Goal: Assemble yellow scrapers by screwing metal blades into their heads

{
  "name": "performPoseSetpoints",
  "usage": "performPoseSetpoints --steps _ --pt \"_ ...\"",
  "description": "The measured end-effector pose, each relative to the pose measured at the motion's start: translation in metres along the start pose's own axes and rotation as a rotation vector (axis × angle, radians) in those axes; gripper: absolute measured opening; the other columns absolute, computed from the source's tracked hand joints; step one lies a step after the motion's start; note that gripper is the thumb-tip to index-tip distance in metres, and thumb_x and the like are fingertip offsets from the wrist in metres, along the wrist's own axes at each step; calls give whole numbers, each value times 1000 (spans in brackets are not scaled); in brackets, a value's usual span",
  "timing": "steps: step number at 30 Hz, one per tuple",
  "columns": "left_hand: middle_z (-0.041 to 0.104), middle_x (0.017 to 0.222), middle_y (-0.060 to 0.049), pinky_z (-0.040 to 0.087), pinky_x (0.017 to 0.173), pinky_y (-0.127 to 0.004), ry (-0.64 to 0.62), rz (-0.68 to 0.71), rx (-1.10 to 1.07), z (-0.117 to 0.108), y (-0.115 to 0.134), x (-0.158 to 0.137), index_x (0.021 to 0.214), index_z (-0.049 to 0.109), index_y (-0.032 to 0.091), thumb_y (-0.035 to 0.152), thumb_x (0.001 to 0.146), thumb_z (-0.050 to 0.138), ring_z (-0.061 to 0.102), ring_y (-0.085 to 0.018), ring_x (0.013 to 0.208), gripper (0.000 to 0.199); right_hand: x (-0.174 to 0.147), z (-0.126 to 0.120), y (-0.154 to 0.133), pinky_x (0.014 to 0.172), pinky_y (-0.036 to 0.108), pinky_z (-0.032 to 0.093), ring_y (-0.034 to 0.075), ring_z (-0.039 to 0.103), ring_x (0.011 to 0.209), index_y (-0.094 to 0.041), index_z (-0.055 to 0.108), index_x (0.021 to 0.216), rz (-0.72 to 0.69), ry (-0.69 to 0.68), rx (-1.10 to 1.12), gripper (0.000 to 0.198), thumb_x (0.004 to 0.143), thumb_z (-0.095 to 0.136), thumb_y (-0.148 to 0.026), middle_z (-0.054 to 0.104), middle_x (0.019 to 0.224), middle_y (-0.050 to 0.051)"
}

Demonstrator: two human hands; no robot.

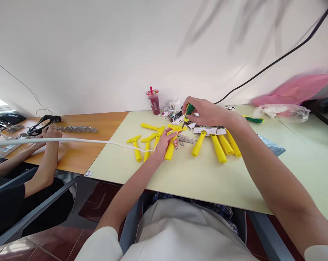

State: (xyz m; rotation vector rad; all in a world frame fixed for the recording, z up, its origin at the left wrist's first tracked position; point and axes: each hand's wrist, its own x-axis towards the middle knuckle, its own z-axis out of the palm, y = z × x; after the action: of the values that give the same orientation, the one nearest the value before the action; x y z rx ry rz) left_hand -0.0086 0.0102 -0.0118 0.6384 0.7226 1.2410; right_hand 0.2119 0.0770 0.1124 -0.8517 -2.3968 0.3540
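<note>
In the head view, my left hand (164, 145) is closed around a yellow scraper (170, 149), its wide head pointing away from me. My right hand (203, 112) grips a screwdriver (189, 110) with a green and yellow handle. Its shaft points down at the scraper's head; whether the tip touches a screw is too small to tell. Left of my left hand lie several more yellow scrapers (137, 148). To the right are others with printed white-and-black cards (204, 129) at their heads, partly behind my right forearm. Small metal pieces (186, 139) lie between the groups.
Against the wall stand a cup of red drink (154, 102) and a clear bag of small parts (172, 105). A white cable (79, 140) crosses from the left. A green and yellow tool (253, 119) and pink plastic (291, 88) lie right. A co-worker's hands (51, 132) are at the neighbouring table.
</note>
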Motion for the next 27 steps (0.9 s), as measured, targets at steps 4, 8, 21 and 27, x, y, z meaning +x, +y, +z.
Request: performPoseSetpoints --steps 4,8,21,27 --pt "81 120 -5 49 58 -18 4 22 -20 0 3 -1 120 52 28 22 74 103 55 -2 57 69 2 0 -7 82 43 54 32 75 90 -27 65 108 7 38 -25 19 93 75 -36 80 104 7" --pt "82 121 -6 48 56 -19 -10 18 0 0 1 -1 119 51 27 23 72 104 54 -3 56 70 5 7 0 77 44 52 33 71 82 -27 65 107 50 85 -106 32 94 81 -51 73 86 6" --pt "81 121 -7 47 56 -19 -13 6 -26 8 5 -6 118 52 27 19 72 102 52 -3 56 68 1 8 -13 74 47 60 33 72 92 -35 59 119 19 72 105 31 96 79 -44 82 116 10" --pt "80 122 -7 47 56 -19 17 6 -41 11 8 -8 118 54 27 16 74 99 52 -3 56 65 4 12 -11 83 47 64 32 78 97 -32 64 111 10 102 248 28 92 83 -41 85 110 6"
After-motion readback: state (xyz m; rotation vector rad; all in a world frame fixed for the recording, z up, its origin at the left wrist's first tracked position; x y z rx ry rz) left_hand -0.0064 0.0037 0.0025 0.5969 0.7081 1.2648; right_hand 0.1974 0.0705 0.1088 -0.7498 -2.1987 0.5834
